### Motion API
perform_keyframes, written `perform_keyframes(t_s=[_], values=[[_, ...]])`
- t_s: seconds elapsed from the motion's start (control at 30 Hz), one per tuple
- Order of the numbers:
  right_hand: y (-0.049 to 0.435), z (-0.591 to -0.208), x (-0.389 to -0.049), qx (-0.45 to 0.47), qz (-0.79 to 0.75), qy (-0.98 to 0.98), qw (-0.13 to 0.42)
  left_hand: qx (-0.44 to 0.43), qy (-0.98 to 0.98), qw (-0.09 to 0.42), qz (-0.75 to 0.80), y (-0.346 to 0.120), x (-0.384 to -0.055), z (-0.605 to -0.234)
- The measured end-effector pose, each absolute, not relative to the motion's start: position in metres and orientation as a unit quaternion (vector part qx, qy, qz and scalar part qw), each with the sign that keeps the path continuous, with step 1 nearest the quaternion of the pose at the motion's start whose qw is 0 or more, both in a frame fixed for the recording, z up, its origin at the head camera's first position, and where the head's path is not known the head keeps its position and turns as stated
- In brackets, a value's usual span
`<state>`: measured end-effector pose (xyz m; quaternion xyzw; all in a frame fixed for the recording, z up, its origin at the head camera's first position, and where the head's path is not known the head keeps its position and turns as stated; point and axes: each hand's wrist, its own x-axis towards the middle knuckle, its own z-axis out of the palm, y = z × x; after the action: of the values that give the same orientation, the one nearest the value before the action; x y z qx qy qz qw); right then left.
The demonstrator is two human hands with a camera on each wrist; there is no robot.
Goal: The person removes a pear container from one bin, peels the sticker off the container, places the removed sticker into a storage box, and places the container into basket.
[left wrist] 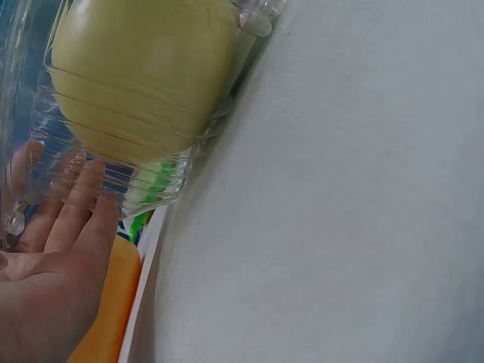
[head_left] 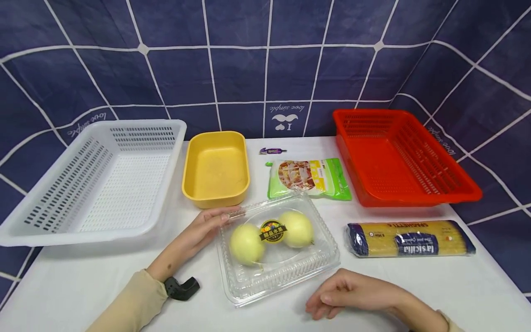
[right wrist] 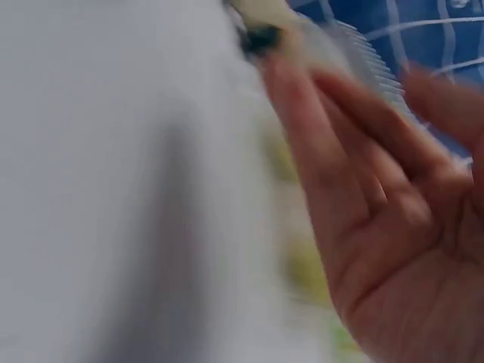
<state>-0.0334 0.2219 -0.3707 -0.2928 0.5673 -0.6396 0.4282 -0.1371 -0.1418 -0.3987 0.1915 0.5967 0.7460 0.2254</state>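
A clear plastic clamshell box [head_left: 286,276] sits at the middle front, turned a little askew. Two pale yellow-green round fruits [head_left: 295,229] are inside it, and a dark label [head_left: 273,231] is on its lid. My left hand [head_left: 209,227] grips the box by its far left corner; in the left wrist view part of that hand [left wrist: 68,234] shows through the plastic beneath a fruit [left wrist: 144,76]. My right hand [head_left: 352,293] is apart from the box, off its near right corner. Its fingers are loosely bent with nothing in them, and the right wrist view is blurred.
A white basket [head_left: 166,184] and a yellow bin [head_left: 215,200] stand at the left. Behind the box lie a green food packet [head_left: 307,177] and a small purple wrapper [head_left: 273,151]. A red basket [head_left: 398,200] and a spaghetti pack [head_left: 410,238] are at the right.
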Motion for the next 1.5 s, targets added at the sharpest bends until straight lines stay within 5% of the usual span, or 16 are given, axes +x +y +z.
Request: perform_keyframes(t_s=[0.13,0.3,0.57,0.7,0.87,0.93,1.03,1.17,1.5], values=[[0.234,-0.329,-0.053,-0.381,-0.612,0.622,0.305,0.192,0.597,0.222,0.746,-0.142,-0.138,-0.397],[0.223,-0.314,-0.081,-0.336,-0.590,0.723,0.128,0.195,0.600,0.219,0.745,-0.141,-0.139,-0.398],[0.213,-0.350,-0.107,-0.310,-0.528,0.790,0.016,0.184,0.621,0.217,0.731,-0.142,-0.137,-0.401],[0.214,-0.360,-0.109,-0.312,-0.524,0.792,0.013,0.198,0.722,0.192,0.635,-0.146,-0.135,-0.384],[0.214,-0.364,-0.106,-0.320,-0.527,0.787,0.012,0.304,0.887,0.047,0.346,-0.138,-0.127,-0.323],[0.215,-0.366,-0.106,-0.320,-0.541,0.777,0.013,0.360,0.885,0.026,0.294,-0.124,-0.130,-0.299],[0.215,-0.370,-0.108,-0.316,-0.571,0.757,0.028,0.462,0.807,0.121,0.347,-0.097,-0.146,-0.278],[0.214,-0.376,-0.109,-0.303,-0.601,0.738,0.051,0.486,0.676,0.291,0.471,-0.064,-0.170,-0.277],[0.210,-0.378,-0.110,-0.303,-0.607,0.733,0.051,0.470,0.700,0.287,0.455,-0.039,-0.187,-0.314]])
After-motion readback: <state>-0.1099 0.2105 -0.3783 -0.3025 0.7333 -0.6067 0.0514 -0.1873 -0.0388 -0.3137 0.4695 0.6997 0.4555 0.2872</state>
